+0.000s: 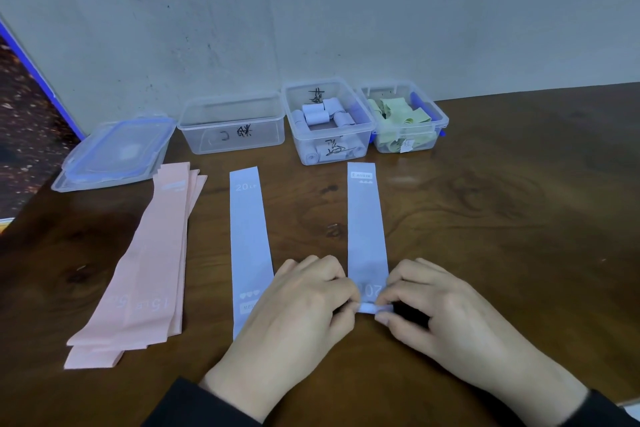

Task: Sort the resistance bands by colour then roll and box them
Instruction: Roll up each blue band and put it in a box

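Both hands (367, 308) pinch purple band (366, 225) near edge — rolled.

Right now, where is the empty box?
In the head view, the empty box stands at the back of the table by the wall, left of the box of purple rolls and right of the lids.

A dark wooden counter (485, 218), its grain swirling in knots, stands against a scuffed grey wall (311, 10). To the left of the counter, a blue-edged panel (38, 80) leans at the wall, with speckled dark flooring (20, 135) beyond it.
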`<action>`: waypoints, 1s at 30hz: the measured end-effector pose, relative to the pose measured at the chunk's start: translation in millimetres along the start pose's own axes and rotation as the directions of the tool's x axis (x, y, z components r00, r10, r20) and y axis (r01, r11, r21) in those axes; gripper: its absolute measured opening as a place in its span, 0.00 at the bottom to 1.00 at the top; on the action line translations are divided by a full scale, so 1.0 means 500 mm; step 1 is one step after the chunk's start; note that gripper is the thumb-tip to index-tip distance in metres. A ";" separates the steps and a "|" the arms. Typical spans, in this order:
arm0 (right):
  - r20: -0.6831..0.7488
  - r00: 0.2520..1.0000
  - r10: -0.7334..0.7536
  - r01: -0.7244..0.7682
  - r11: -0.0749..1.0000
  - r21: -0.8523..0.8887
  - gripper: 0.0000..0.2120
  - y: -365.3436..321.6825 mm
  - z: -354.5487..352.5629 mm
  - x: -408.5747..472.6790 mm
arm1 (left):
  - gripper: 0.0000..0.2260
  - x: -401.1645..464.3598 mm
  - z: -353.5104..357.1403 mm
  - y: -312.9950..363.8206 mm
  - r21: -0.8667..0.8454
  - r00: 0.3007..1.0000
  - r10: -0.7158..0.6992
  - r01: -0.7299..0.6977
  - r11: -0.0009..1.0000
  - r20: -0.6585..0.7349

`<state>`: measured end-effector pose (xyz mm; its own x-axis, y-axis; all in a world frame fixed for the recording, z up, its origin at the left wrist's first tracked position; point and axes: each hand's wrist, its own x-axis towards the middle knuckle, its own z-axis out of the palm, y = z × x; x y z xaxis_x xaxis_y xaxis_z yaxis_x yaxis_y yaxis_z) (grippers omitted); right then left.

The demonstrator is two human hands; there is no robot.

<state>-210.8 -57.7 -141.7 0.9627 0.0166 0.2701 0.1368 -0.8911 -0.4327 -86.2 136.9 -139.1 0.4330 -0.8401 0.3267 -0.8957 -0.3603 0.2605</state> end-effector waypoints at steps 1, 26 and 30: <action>0.006 1.000 -0.001 0.001 1.000 -0.004 0.10 0.001 0.000 0.000 | 0.07 -0.001 -0.001 0.001 -0.001 1.000 -0.005 0.005 1.000 0.003; -0.032 0.999 0.030 -0.031 0.999 -0.025 0.10 0.012 0.008 0.002 | 0.15 0.000 0.007 0.003 0.040 0.998 -0.057 0.057 0.998 0.003; -0.046 0.999 0.022 -0.023 1.000 -0.021 0.09 0.010 0.008 0.004 | 0.11 -0.002 0.007 0.002 0.036 0.998 -0.051 0.050 0.998 0.033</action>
<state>-207.3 -60.3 -147.1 0.9536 -0.0245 0.2999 0.1093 -0.9005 -0.4210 -88.1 135.8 -142.4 0.4749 -0.8334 0.2828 -0.8759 -0.4164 0.2438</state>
